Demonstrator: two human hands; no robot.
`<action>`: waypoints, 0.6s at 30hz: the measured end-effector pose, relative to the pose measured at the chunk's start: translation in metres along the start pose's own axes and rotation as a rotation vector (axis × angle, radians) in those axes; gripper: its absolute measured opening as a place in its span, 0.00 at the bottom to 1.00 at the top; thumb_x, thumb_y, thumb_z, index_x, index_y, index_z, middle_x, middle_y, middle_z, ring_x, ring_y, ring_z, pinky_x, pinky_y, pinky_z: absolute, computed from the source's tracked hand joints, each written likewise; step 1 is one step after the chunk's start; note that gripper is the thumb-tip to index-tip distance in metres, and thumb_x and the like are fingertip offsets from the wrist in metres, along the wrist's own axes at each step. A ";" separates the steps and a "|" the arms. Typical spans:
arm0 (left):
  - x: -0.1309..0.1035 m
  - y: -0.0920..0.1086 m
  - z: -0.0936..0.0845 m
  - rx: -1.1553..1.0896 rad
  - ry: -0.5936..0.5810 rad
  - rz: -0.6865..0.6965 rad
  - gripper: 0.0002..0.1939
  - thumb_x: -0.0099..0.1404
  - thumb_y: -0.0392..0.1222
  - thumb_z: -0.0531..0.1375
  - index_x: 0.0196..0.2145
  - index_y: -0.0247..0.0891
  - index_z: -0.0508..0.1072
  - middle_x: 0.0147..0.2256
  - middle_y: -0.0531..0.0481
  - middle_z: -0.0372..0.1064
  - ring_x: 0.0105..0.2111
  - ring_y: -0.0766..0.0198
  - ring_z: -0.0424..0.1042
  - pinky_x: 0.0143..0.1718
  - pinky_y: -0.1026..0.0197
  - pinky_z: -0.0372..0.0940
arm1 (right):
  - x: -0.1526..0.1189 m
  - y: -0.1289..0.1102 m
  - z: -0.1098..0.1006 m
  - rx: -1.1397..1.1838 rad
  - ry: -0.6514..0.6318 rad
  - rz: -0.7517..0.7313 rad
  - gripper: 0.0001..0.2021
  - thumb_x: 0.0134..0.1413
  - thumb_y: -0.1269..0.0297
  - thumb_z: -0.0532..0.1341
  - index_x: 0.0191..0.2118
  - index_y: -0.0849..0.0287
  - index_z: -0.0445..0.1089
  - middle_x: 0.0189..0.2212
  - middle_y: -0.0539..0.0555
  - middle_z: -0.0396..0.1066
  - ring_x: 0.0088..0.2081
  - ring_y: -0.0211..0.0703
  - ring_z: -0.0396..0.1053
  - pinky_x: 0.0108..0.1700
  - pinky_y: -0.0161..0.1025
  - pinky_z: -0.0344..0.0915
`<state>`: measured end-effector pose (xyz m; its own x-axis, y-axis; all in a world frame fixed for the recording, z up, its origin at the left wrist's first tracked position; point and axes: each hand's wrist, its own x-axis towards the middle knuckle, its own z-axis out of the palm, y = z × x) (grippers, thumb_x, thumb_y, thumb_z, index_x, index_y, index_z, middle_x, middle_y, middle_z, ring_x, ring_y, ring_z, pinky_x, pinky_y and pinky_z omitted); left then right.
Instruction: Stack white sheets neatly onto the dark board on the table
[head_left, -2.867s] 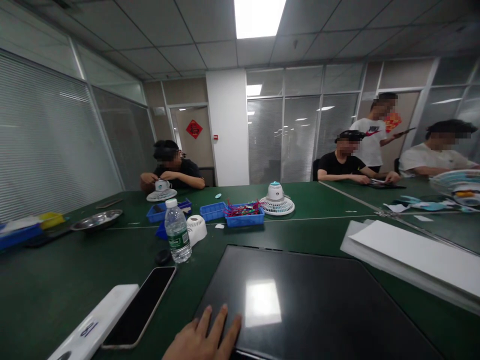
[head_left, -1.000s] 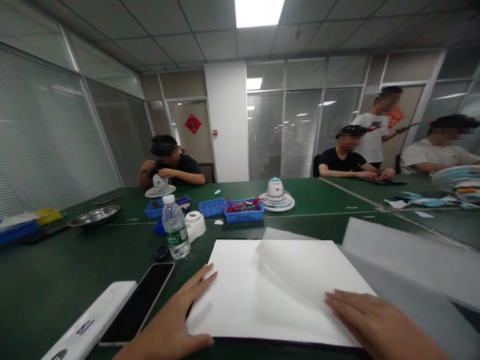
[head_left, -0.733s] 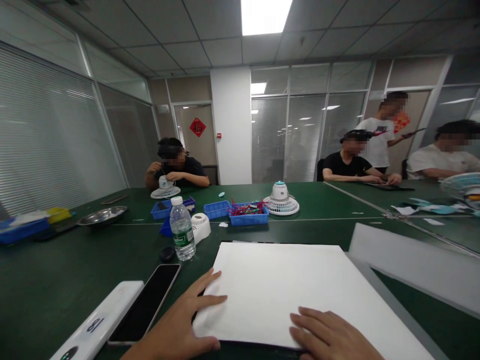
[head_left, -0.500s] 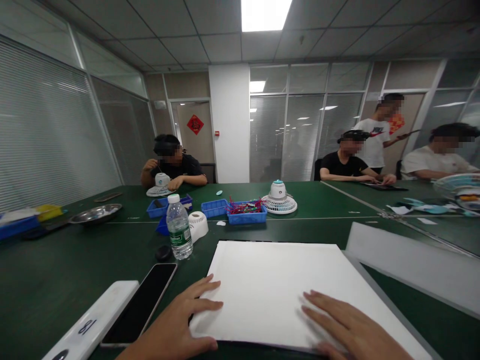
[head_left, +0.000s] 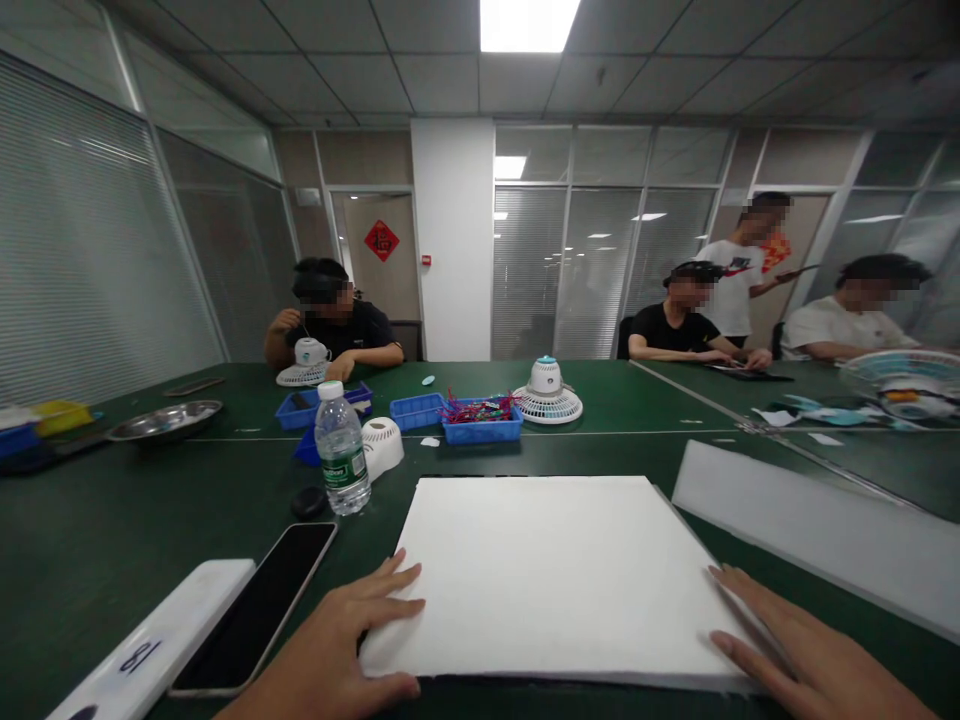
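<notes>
A large white paper sheet or stack (head_left: 532,580) lies flat before me, with a thin dark edge showing beneath it. My left hand (head_left: 364,635) rests on its left side, fingers spread over the border and thumb by the near left corner. Along the right border lies my right hand (head_left: 799,640), its fingers stretched out and apart, fingertips touching the edge. Neither hand is wrapped round anything. A black-screened phone (head_left: 259,610) lies left of my left hand, beside a white box-like device (head_left: 161,630) marked with handwriting.
A water bottle (head_left: 343,450) stands beyond the phone, near a round black cap (head_left: 308,503) and a white fan housing (head_left: 382,447). Behind are a blue tray of wires (head_left: 482,428) and a white fan part (head_left: 548,395). A long whitish panel (head_left: 810,530) lies right. Several people sit or stand across the table.
My right hand has moved right, from on top of the paper to its right border. The paper's right edge now lies further left, and the grey strip beside it no longer shows. The view shifted slightly.
</notes>
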<state>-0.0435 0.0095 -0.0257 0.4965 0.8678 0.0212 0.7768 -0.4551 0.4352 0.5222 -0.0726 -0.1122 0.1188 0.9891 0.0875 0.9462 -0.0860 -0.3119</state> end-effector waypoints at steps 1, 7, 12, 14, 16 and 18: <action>0.000 0.003 0.000 0.011 0.003 -0.003 0.34 0.54 0.61 0.74 0.57 0.57 0.77 0.66 0.50 0.62 0.69 0.40 0.56 0.68 0.36 0.54 | 0.002 -0.006 -0.004 -0.003 -0.013 -0.003 0.39 0.64 0.34 0.50 0.73 0.48 0.51 0.72 0.50 0.46 0.70 0.56 0.53 0.72 0.61 0.45; 0.001 0.005 0.001 0.019 0.037 0.030 0.35 0.52 0.65 0.74 0.56 0.56 0.79 0.65 0.49 0.64 0.68 0.39 0.59 0.66 0.36 0.58 | 0.008 -0.004 -0.021 -0.087 -0.019 -0.156 0.40 0.58 0.34 0.60 0.72 0.38 0.50 0.73 0.51 0.42 0.68 0.62 0.55 0.66 0.63 0.58; 0.004 -0.002 0.003 0.000 0.066 0.097 0.34 0.51 0.66 0.74 0.55 0.58 0.79 0.64 0.50 0.68 0.67 0.40 0.60 0.67 0.37 0.58 | 0.009 0.003 -0.025 -0.139 -0.003 -0.174 0.39 0.57 0.35 0.60 0.71 0.34 0.50 0.72 0.50 0.49 0.67 0.62 0.58 0.64 0.64 0.61; 0.004 -0.002 0.003 0.012 0.070 0.112 0.34 0.52 0.67 0.73 0.55 0.58 0.79 0.63 0.49 0.69 0.67 0.40 0.62 0.66 0.38 0.60 | 0.012 0.001 -0.027 -0.145 0.011 -0.156 0.38 0.58 0.34 0.60 0.71 0.33 0.52 0.71 0.50 0.52 0.66 0.62 0.60 0.64 0.65 0.61; 0.004 -0.003 0.003 0.029 0.066 0.114 0.34 0.53 0.67 0.73 0.55 0.58 0.79 0.64 0.49 0.68 0.66 0.39 0.63 0.66 0.38 0.61 | 0.013 -0.001 -0.027 -0.157 0.009 -0.151 0.37 0.58 0.33 0.58 0.70 0.33 0.53 0.71 0.51 0.54 0.66 0.62 0.60 0.65 0.66 0.60; 0.004 -0.003 0.003 0.036 0.062 0.119 0.34 0.53 0.68 0.72 0.55 0.58 0.79 0.64 0.48 0.68 0.65 0.39 0.64 0.65 0.38 0.61 | 0.013 -0.003 -0.025 -0.166 0.010 -0.151 0.37 0.59 0.33 0.57 0.71 0.34 0.53 0.71 0.52 0.54 0.66 0.62 0.60 0.65 0.66 0.60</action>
<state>-0.0425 0.0141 -0.0302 0.5621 0.8173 0.1266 0.7279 -0.5615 0.3935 0.5286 -0.0628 -0.0864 -0.0260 0.9910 0.1310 0.9899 0.0437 -0.1345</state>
